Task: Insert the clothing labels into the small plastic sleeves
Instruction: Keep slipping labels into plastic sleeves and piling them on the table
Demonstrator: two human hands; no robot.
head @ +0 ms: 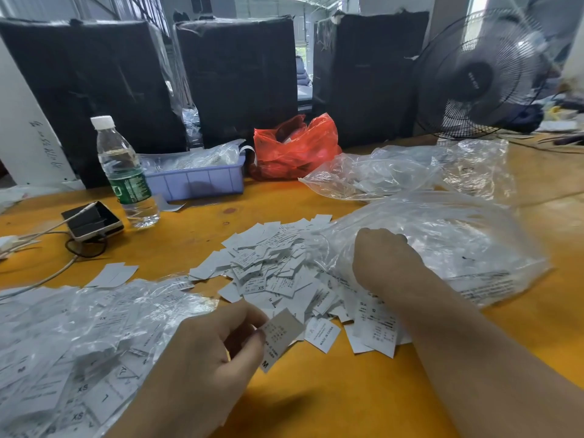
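Near the counter's [316, 406] front edge, the left hand [202, 368] pinches a thin, floppy label [279, 336]; right hand [379, 257] fingers curl into slippery sleeves [442, 235], grip unclear.

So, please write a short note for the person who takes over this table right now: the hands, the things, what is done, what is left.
Left hand pinches one label marked M.
Right hand reaches into the big clear bag; its fingers are hidden.
Loose label pile lies mid-table.
Sleeved labels lie at the left.
Left to do: sleeve the held label, then the pile.
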